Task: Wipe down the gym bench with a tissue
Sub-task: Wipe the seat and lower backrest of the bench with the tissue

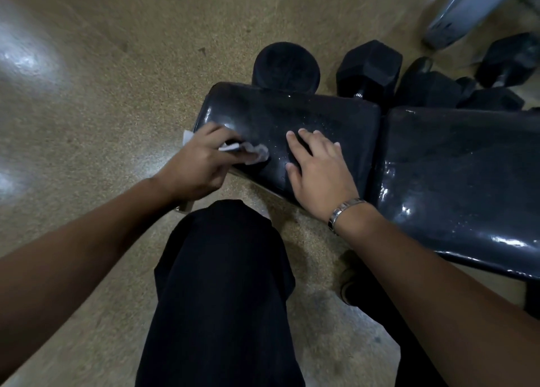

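Left hand (198,164) pinches one tissue (257,153) on the two-pad bench (321,117); right hand (318,167) lies flat, fingers (305,136) spread.

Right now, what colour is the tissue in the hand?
White, a bit greyish. The tissue shows best in the head view, against the black bench pad.

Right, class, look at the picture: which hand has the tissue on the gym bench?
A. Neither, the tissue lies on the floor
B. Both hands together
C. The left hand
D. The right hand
C: the left hand grips the crumpled white tissue against the seat pad, while the right hand rests flat on the pad and holds nothing.
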A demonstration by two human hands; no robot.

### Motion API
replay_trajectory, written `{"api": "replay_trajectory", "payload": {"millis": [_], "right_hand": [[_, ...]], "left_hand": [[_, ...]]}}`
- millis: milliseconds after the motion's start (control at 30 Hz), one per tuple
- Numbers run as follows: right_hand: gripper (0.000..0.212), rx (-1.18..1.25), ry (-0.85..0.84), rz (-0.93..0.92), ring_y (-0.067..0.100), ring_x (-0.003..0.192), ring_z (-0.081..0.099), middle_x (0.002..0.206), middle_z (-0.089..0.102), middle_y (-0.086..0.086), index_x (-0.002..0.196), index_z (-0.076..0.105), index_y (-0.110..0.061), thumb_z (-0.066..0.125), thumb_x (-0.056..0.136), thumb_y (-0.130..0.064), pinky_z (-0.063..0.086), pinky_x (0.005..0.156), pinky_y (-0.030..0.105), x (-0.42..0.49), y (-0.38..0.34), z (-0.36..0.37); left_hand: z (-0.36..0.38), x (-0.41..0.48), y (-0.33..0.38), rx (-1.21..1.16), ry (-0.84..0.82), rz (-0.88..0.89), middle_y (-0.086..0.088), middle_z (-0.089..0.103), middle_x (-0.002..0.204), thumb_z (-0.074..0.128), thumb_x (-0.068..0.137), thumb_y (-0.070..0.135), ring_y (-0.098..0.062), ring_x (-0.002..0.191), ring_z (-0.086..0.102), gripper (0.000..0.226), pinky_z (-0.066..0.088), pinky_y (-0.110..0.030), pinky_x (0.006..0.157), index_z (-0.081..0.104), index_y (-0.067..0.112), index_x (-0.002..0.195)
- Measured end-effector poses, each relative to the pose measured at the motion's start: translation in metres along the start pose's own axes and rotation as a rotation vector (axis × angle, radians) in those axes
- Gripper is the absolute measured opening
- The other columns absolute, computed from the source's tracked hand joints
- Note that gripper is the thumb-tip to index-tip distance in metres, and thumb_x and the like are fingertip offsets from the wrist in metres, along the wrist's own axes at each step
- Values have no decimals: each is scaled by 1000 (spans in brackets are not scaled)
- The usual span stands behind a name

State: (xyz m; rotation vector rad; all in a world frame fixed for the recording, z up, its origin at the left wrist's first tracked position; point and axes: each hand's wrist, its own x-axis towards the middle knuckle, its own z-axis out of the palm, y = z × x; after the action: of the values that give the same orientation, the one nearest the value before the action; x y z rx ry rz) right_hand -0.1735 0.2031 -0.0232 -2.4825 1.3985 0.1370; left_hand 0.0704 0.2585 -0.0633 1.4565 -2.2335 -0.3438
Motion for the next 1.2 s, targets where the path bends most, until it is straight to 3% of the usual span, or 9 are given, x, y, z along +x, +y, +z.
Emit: {"api": "replay_trajectory", "payload": {"millis": [100,300,367,467,533,667,867,1033,1200], "right_hand": [[55,9,29,3,29,148,24,158,33,5,154,30,-20,42,103,-34,19,121,54,0,0,3],[55,-10,23,-4,28,147,25,157,33,5,154,30,-20,41,103,-35,20,121,54,-1,3,3],[55,-15,27,0,28,148,24,158,33,4,155,28,-20,40,103,-35,20,121,54,-1,2,4],[55,-22,41,7,28,147,25,157,33,5,155,29,-20,39,103,-36,21,120,54,-1,2,6],[55,-21,43,0,29,147,26,157,34,5,154,30,-20,40,102,-36,21,120,54,-1,2,7],[55,-12,45,-3,29,147,25,157,34,5,154,30,-20,40,103,-36,20,121,54,-1,4,7],[54,6,77,5,28,147,26,156,36,4,153,32,-21,40,102,-35,20,121,55,-3,2,10],[54,26,70,0,26,149,24,157,34,3,154,31,-22,40,103,-36,17,122,54,-2,5,11],[54,28,76,-5,26,149,23,157,34,3,154,30,-22,39,103,-37,17,122,53,-3,5,12]], "left_hand": [[11,13,13,-44,114,-146,-15,61,117,57,93,2,-36,102,53,40,34,-29,94,70,19,127],[-11,6,6,-4,-134,183,-12,64,113,53,91,4,-29,97,53,44,39,-29,88,68,21,129],[-15,15,-4,20,-97,92,-14,62,114,51,91,5,-31,99,52,42,38,-29,89,70,19,126],[-4,35,5,-25,52,-148,-16,60,113,56,93,6,-37,98,53,36,45,-42,85,72,18,123],[4,36,19,-57,40,-128,-16,62,111,58,93,5,-36,97,53,35,45,-45,84,73,19,121],[-7,18,13,-64,-94,65,-14,64,112,57,89,0,-28,98,55,40,41,-30,88,75,17,120],[-5,60,-2,-25,174,-349,-16,64,118,60,88,4,-38,108,55,33,41,-35,96,77,17,113],[-1,35,19,-97,36,-109,-13,64,110,62,89,5,-31,100,56,30,41,-31,89,78,17,111],[-2,78,-14,17,153,-356,-16,66,106,57,87,9,-39,102,58,33,43,-39,90,78,18,110]]}}
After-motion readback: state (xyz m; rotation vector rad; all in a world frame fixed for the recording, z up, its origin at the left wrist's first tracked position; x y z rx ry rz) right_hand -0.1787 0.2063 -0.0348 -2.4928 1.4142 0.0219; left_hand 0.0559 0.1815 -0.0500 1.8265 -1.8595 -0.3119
